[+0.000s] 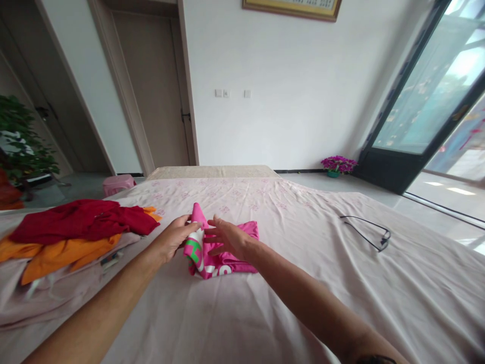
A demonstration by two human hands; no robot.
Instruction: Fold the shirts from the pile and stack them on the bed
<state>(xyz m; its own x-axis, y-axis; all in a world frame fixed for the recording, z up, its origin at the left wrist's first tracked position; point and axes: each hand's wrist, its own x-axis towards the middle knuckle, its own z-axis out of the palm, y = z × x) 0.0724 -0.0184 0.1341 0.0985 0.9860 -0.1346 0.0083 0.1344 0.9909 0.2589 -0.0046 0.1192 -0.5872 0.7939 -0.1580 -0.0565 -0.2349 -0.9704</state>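
On the pale pink sheet (303, 303), near the middle, lies a bright pink cloth (248, 230), folded into a small bundle, its left part lifted into a peak. Bold print runs along that left part and the near edge: bright green shapes on white, then thick, rounded white letters. The folds cut the lettering, so I can't read a whole word.

The left hand (176, 240) holds the raised left side, its thumb and fingers pinching narrowly around the fold. The right hand (231, 240) is over the middle of the bundle with its fingers spread wide, palm side toward the cloth; whether every fingertip touches it, I can't tell. Something dark sits on the right wrist, mostly out of view.

The sheet is softly wrinkled, with faint pink flowers printed toward its far end. At the left is a loose heap: deep red cloth (83, 217) on top of orange cloth (76, 255), with pale pink cloth (68, 290) beneath. A small patterned patch (110, 260) shows there, too small to read.

To the right, thin dark-framed glasses (383, 240) lie with their arms open. High on the far wall, a gold-edged frame (291, 7) carries rows of dark characters, too small and cropped to read.
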